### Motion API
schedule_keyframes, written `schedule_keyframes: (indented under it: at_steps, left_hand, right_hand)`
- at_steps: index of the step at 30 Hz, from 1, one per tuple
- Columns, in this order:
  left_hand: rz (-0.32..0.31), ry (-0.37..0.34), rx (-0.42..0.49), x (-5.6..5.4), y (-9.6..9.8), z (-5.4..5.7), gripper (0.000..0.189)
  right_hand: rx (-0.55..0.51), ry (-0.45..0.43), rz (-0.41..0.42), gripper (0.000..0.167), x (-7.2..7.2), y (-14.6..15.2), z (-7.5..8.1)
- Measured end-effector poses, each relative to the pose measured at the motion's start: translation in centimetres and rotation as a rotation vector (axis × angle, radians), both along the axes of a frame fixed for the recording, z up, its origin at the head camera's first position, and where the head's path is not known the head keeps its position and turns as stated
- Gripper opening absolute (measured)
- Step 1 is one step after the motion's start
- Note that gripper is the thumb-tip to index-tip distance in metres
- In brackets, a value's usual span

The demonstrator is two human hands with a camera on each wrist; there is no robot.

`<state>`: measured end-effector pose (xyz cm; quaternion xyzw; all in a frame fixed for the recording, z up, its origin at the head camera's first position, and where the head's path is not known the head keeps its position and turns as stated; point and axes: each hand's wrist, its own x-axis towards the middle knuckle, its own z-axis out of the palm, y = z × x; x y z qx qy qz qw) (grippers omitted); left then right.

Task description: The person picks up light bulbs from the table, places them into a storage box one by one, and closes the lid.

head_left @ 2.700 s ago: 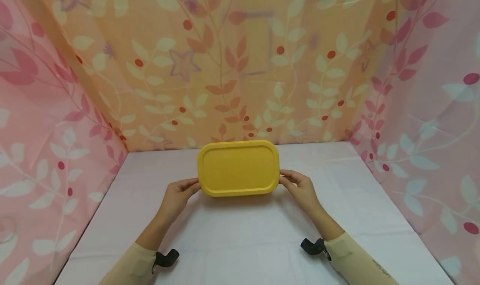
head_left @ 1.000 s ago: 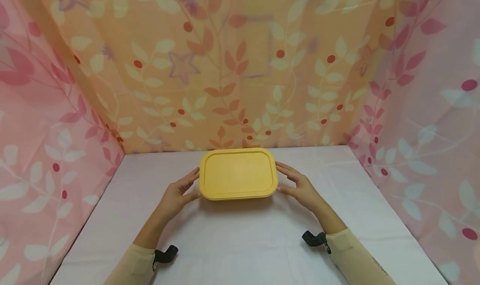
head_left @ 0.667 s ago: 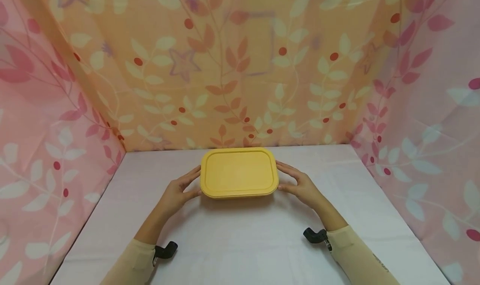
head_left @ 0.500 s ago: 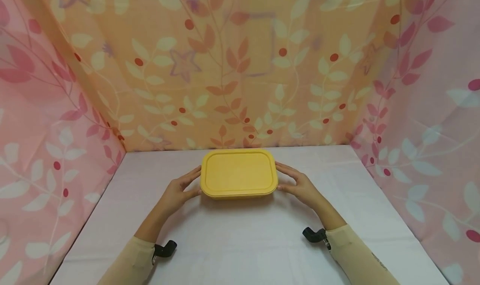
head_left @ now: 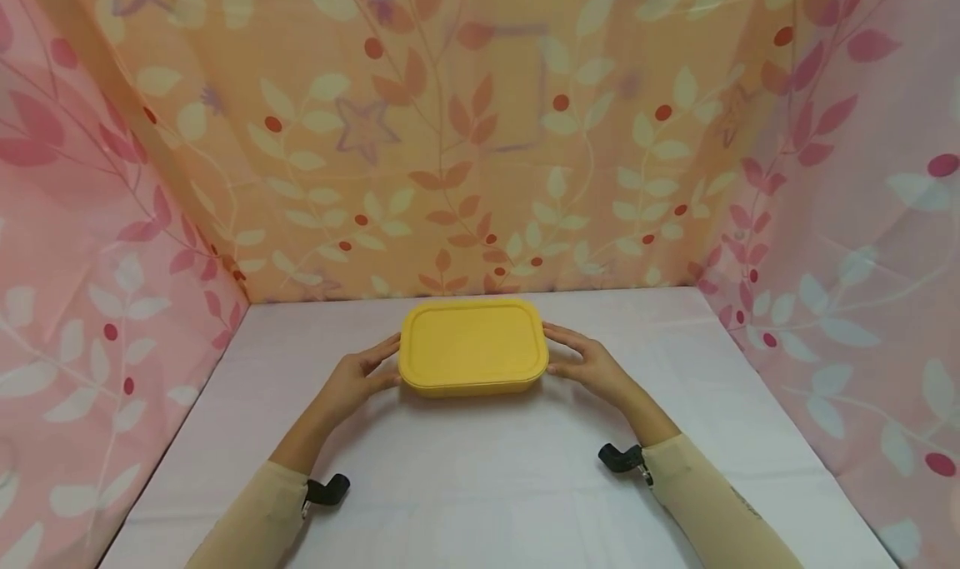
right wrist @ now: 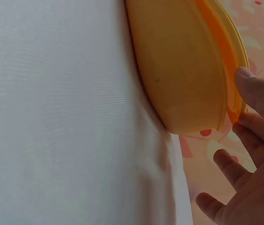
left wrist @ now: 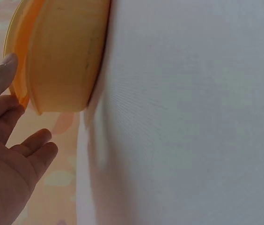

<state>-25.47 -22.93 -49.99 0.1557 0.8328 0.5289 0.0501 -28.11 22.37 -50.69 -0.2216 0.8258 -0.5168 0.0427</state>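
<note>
A yellow rectangular lid (head_left: 474, 344) with rounded corners lies over a yellow food container (head_left: 472, 391), whose front wall shows below it in the head view. Both wrist views show a gap between the lid's rim and the container's rim. At the lid's left end, my left hand (head_left: 352, 388) pinches the edge between thumb and fingers. My right hand (head_left: 596, 371) does the same at the opposite end. In the left wrist view the container (left wrist: 64, 61) stands on the white cloth, and the lid's underside is bright orange. What the container holds is hidden by the lid.
A white cloth (head_left: 480, 494) covers the table. Orange leaf-patterned fabric (head_left: 300, 177) hangs behind it, with pink patterned fabric (head_left: 60, 261) at both sides. Black curved pieces (head_left: 327, 490) stick out at the sleeve cuffs.
Both hands have brought the lid down and levelled it over the container. The fingers have spread farther apart along its ends, and more of the container's front wall shows.
</note>
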Motion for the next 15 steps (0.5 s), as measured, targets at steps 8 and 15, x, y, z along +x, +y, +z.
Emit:
schedule_keyframes:
  at_steps: [8,15]
  left_hand:
    - [-0.025,0.005,0.001,-0.64,-0.37,-0.79,0.071]
    - [-0.012,0.000,-0.049,-0.63,-0.32,-1.09,0.070]
  right_hand:
    - [0.017,-0.010,-0.006,0.072,-0.55,-0.53,-0.15]
    - [0.023,-0.010,0.001,0.073,-0.39,-0.42,-0.82]
